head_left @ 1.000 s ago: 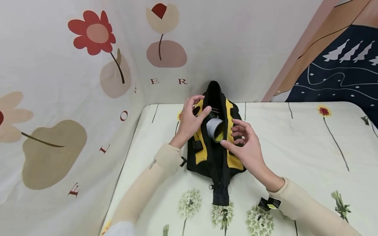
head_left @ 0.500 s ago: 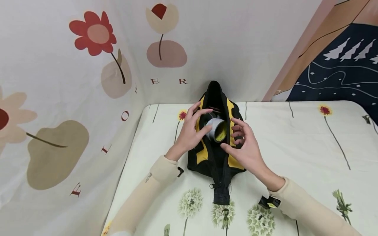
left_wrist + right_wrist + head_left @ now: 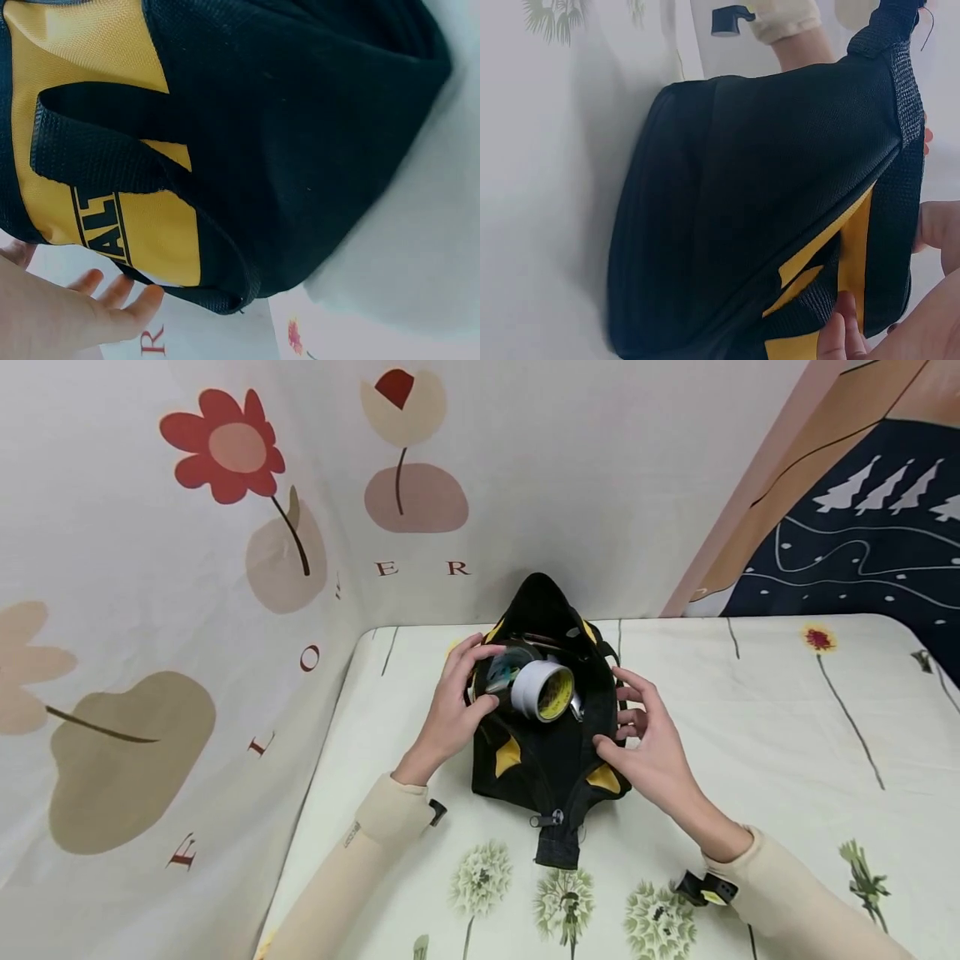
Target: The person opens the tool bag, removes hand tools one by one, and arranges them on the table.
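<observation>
A black and yellow zippered tool bag point(image 3: 543, 760) stands on the table with its mouth spread wide. Inside it, a grey-white tape roll point(image 3: 528, 689) with a yellow inner core lies tilted. Behind that roll shows a clear, teal-tinted roll point(image 3: 510, 667), partly covered. My left hand point(image 3: 450, 702) grips the left edge of the bag's mouth, thumb and fingers over the rim. On the opposite edge, my right hand point(image 3: 656, 752) holds the side between thumb and fingers. In the right wrist view, fingertips point(image 3: 844, 322) lie against the bag's strap and yellow panel.
The bag sits near the back of a flower-printed tablecloth point(image 3: 750, 718). A printed fabric wall point(image 3: 600, 485) rises right behind it, and another stands along the left. A zipper pull point(image 3: 546, 819) hangs at the bag's front tab point(image 3: 557, 852).
Both hands have moved apart, the left outward and the right to the right, spreading the bag's mouth. More of the tape roll and the things behind it now show.
</observation>
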The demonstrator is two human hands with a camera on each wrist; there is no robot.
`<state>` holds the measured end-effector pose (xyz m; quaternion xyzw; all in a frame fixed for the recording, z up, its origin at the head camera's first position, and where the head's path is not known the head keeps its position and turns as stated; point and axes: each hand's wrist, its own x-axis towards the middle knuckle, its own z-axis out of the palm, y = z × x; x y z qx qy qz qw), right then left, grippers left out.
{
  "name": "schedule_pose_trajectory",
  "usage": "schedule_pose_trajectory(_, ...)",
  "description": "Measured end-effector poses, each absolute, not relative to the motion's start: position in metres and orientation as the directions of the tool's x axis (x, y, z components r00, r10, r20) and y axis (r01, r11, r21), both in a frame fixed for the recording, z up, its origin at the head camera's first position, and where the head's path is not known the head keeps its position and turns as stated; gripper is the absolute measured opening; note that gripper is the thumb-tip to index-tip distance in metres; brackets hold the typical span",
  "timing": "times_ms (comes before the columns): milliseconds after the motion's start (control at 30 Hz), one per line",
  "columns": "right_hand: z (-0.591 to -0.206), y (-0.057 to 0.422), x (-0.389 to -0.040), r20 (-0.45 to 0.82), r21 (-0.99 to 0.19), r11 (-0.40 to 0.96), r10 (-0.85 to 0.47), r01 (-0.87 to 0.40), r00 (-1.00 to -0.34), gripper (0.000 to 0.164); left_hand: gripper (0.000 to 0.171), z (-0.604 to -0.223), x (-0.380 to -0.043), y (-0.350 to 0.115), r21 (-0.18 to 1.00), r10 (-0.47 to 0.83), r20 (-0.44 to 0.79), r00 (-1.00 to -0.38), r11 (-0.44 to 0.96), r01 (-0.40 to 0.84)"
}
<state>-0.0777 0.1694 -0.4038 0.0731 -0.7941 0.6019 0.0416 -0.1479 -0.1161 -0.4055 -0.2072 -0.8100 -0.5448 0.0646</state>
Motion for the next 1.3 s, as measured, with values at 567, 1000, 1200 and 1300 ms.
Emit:
schedule_pose_trajectory(567,-0.405,0.191,-0.074,0.083,-0.974,0.209,-0.028,-0.087,-0.996,0.094,0.066,-0.412,-0.138,-0.141,0.879,0.218,0.314,-0.924,0.301,0.370)
schedule_pose_trajectory(1000,-0.403,0.181,-0.079,0.179,-0.945,0.271,-0.034,-0.181,-0.983,0.095,0.065,-0.421,-0.136,-0.140,0.884,0.222,0.325,-0.919,0.274,0.379)
schedule_pose_trajectory(1200,-0.401,0.172,-0.086,0.398,-0.864,0.343,0.017,-0.369,-0.917,0.095,0.066,-0.426,-0.138,-0.137,0.889,0.218,0.329,-0.919,0.257,0.379)
schedule_pose_trajectory(1300,-0.395,0.164,-0.091,0.508,-0.812,0.360,0.047,-0.460,-0.860,0.095,0.066,-0.427,-0.140,-0.133,0.885,0.225,0.337,-0.914,0.255,0.389)
